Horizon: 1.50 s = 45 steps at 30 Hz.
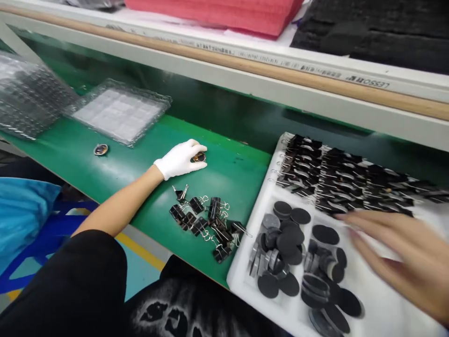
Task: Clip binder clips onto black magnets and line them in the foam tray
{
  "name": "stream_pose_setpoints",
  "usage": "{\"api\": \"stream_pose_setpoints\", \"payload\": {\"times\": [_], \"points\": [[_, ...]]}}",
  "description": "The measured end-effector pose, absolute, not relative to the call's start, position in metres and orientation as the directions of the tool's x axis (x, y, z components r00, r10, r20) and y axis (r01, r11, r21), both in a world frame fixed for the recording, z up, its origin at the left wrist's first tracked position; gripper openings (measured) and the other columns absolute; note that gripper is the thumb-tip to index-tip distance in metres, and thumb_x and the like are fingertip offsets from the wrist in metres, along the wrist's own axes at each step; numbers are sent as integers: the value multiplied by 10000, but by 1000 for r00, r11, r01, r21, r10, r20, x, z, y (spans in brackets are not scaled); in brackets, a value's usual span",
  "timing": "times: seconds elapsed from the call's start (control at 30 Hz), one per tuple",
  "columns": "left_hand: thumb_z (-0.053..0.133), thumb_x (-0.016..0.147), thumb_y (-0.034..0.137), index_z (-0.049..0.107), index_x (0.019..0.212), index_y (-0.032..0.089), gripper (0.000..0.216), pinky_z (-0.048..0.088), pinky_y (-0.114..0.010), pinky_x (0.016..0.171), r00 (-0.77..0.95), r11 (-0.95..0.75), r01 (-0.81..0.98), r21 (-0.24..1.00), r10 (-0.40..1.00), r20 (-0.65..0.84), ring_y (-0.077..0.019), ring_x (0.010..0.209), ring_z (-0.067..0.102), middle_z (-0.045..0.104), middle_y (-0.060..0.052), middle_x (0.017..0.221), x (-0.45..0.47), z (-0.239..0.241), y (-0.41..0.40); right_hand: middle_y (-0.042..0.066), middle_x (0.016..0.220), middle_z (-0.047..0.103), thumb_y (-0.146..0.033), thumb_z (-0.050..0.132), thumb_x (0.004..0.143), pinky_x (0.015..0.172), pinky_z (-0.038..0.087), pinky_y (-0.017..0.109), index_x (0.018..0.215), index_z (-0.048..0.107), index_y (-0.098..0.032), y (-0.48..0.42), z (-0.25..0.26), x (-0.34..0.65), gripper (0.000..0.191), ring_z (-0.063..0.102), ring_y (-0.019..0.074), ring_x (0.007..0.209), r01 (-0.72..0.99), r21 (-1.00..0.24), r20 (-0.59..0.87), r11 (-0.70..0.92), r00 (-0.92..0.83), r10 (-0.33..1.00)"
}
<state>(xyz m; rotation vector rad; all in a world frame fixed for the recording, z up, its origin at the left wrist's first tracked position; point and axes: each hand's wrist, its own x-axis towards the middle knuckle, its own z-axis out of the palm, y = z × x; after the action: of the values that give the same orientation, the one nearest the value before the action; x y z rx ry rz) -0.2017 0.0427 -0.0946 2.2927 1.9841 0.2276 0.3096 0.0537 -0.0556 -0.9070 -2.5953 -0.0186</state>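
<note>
My left hand, in a white glove, has its thumb and fingers closed around a small round metal-rimmed part at the green bench top. A similar round part lies farther left. Just in front of the gloved hand is a loose heap of black binder clips. Bare and smeared by motion, my right hand hovers over the white tray; whether its fingertips pinch anything cannot be told. Below and left of its fingers lie black discs in the tray's compartments. Beyond them are rows of clamped binder clips.
Clear plastic blister trays lie at the back left, with a stack of them beside. A shelf edge crosses above the bench, carrying red material and black material. Blue fabric shows at far left.
</note>
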Motion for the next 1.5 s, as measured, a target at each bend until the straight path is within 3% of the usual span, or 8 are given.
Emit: {"api": "stream_pose_setpoints", "payload": {"times": [0.17, 0.33, 0.77, 0.93, 1.1, 1.23, 1.37, 1.5], "points": [[626, 942, 571, 526, 1523, 183, 705, 496, -421, 1022, 211, -224, 958, 181, 974, 85, -323, 1225, 625, 656, -142, 1329, -177, -101, 42, 143, 1247, 733, -392, 475, 1095, 846, 585, 476, 1310, 685, -192, 64, -70, 251, 361, 742, 324, 1020, 514, -105, 137, 851, -840, 524], [637, 929, 601, 671, 1346, 211, 573, 483, -402, 965, 148, -155, 978, 139, 987, 58, -306, 1125, 665, 699, -104, 1231, -178, -96, 38, 120, 1233, 689, -543, 552, 1041, 746, 625, 416, 1265, 765, -237, 98, -74, 234, 435, 764, 275, 884, 525, -247, -129, 815, -851, 509], [627, 855, 817, 562, 1467, 182, 884, 414, -387, 819, 173, -173, 984, 28, 985, 17, -344, 1017, 693, 738, -146, 1101, -172, -97, 36, 109, 1021, 771, -412, 481, 1034, 755, 616, 427, 1033, 780, -220, 109, -35, 186, 356, 757, 269, 836, 492, -327, -59, 807, -863, 502], [666, 860, 762, 348, 1630, 181, 1016, 415, -358, 779, 231, -227, 971, 71, 970, -69, -297, 881, 738, 776, -78, 918, -176, -90, 30, 83, 948, 803, -359, 561, 987, 741, 586, 395, 1065, 730, -228, 101, -40, 105, 227, 761, 258, 811, 559, -585, -25, 588, -737, 675], [605, 945, 658, 661, 1287, 193, 581, 410, -348, 766, 137, -133, 986, 98, 990, -25, -272, 892, 746, 789, -62, 949, -182, -89, 30, 12, 767, 743, -225, 632, 936, 719, 550, 330, 977, 538, -238, 110, -82, 33, 104, 746, 205, 719, 537, -816, -186, 216, -597, 780], [594, 964, 630, 688, 1146, 194, 482, 402, -356, 807, 178, -176, 979, 102, 984, -11, -261, 872, 741, 778, -53, 901, -181, -92, 33, 7, 792, 724, -280, 617, 969, 736, 512, 331, 947, 469, -254, 115, -102, 13, 152, 714, 203, 736, 541, -773, -92, 331, -611, 786], [543, 987, 649, 688, 1109, 191, 496, 393, -365, 802, 199, -198, 975, 97, 980, -3, -265, 853, 729, 757, -53, 869, -181, -95, 33, 62, 877, 712, -334, 581, 998, 696, 430, 346, 1010, 476, -238, 111, -101, 12, 144, 656, 241, 761, 594, -530, 40, 605, -695, 717], [592, 949, 662, 636, 1306, 166, 612, 402, -382, 820, 168, -171, 980, 104, 985, 38, -309, 987, 703, 749, -119, 1092, -180, -96, 32, 88, 925, 707, -457, 502, 1038, 642, 376, 342, 1017, 534, -225, 102, -79, 25, 234, 614, 239, 736, 625, -401, 36, 670, -720, 693]]}}
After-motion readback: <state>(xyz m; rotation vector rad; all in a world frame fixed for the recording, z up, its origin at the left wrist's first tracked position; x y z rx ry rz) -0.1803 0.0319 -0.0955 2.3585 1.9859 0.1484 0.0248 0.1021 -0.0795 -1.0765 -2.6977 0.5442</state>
